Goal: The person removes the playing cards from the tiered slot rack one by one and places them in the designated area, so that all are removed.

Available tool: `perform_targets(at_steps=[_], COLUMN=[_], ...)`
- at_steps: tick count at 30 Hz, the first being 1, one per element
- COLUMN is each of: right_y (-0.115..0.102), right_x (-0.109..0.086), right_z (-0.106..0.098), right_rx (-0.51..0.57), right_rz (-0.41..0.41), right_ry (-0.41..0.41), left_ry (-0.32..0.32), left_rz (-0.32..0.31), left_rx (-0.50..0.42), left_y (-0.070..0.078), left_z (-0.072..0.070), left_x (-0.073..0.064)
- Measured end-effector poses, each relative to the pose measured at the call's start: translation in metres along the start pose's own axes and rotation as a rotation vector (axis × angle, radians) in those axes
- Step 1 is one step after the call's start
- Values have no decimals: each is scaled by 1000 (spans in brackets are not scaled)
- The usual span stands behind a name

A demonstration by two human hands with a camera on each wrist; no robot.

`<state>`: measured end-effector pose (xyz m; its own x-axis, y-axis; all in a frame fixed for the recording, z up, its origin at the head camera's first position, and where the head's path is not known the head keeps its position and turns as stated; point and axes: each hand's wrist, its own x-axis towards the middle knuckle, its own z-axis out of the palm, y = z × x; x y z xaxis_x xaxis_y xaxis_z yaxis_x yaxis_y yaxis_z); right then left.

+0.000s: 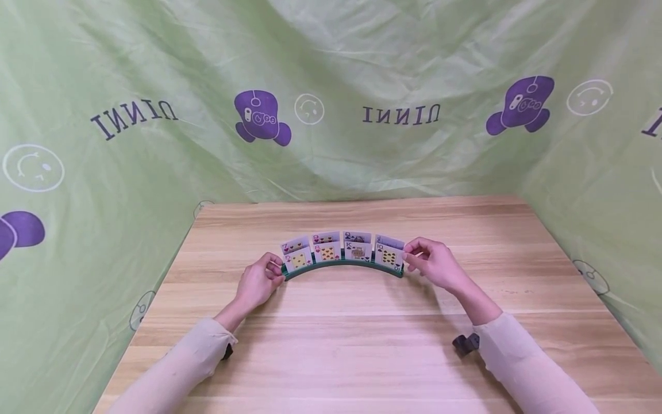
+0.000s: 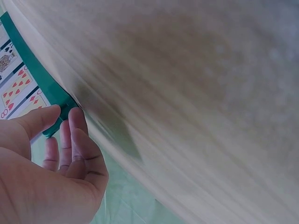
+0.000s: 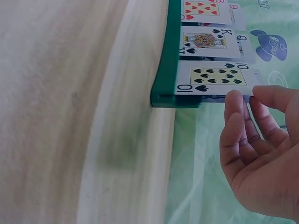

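Observation:
A curved green card holder (image 1: 338,263) stands on the table with playing cards upright in two rows. The front row shows a red card (image 1: 299,260) at the left, an eight of hearts (image 1: 328,252), a king of spades (image 3: 204,41) and a ten of spades (image 3: 217,77). Behind them rise a red seven, a red nine, a queen and a jack, mostly hidden. My left hand (image 1: 257,282) pinches the left end of the holder between thumb and fingers. With thumb and fingertips, my right hand (image 1: 437,261) pinches the outer edge of the ten of spades near its top corner.
The wooden table (image 1: 341,345) extends around the holder. Green printed fabric (image 1: 331,161) hangs behind and on both sides. A dark device (image 1: 465,345) sits under the right sleeve's cuff, and another dark piece (image 1: 227,351) shows at the left cuff.

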<state>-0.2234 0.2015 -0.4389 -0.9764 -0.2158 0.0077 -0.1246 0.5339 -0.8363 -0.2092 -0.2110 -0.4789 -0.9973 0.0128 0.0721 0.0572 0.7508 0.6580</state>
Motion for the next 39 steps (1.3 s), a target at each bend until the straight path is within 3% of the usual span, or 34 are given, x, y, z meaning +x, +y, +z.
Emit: perform_targets(at_steps=[39], right_y=[-1], right_x=[-15], right_z=[-38], right_rx=[-9], right_rz=[39], right_ry=[17], left_ry=[-7], left_rz=[-10], left_rx=[12], left_y=[-2], left_z=[-1], left_x=[1])
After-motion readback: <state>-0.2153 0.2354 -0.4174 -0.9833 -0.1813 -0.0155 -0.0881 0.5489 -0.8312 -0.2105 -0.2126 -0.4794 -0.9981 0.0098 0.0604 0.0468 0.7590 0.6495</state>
